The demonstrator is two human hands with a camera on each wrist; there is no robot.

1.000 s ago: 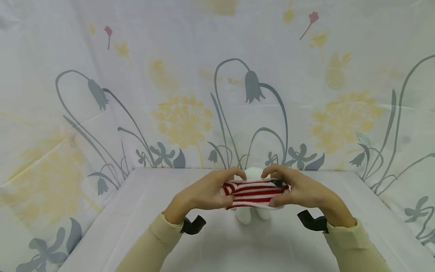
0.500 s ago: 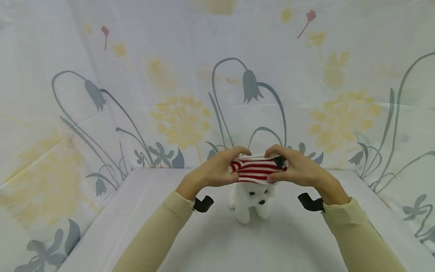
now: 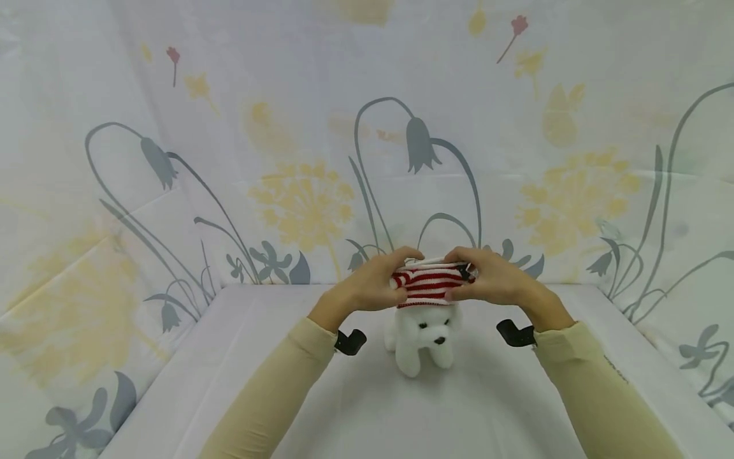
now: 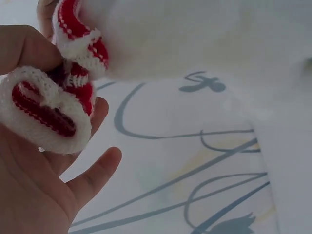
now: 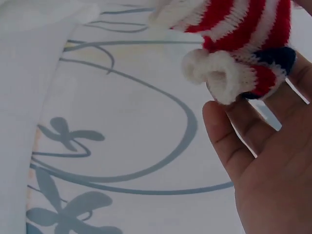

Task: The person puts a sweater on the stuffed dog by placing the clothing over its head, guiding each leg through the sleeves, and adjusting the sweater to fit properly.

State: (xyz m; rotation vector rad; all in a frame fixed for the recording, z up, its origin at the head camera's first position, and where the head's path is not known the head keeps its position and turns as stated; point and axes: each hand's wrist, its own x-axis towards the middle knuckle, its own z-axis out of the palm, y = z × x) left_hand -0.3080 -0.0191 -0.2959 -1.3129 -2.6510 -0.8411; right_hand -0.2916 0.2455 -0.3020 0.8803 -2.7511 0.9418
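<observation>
A small knitted sweater [image 3: 427, 284] with red and white stripes is held at the top of a white plush dog [image 3: 427, 328], which stands on four legs facing me. Its eyes and nose show under the hem; its ears and crown are hidden. My left hand [image 3: 375, 280] grips one side of the sweater, thumb in front and fingers behind. My right hand [image 3: 487, 277] grips the opposite side, beside a navy patch [image 5: 278, 58]. A white sleeve cuff [image 4: 73, 139] lies by my left palm, and another cuff [image 5: 226, 80] hangs near my right fingertips.
The dog stands on a white-covered table [image 3: 413, 427]. Behind the table rises a cloth backdrop [image 3: 304, 127] printed with grey and yellow flowers. Black wrist mounts [image 3: 350, 342] sit below both hands.
Both hands have raised the sweater from in front of the dog up to its head, uncovering the face. Over the last half second the hands drew slightly closer together.
</observation>
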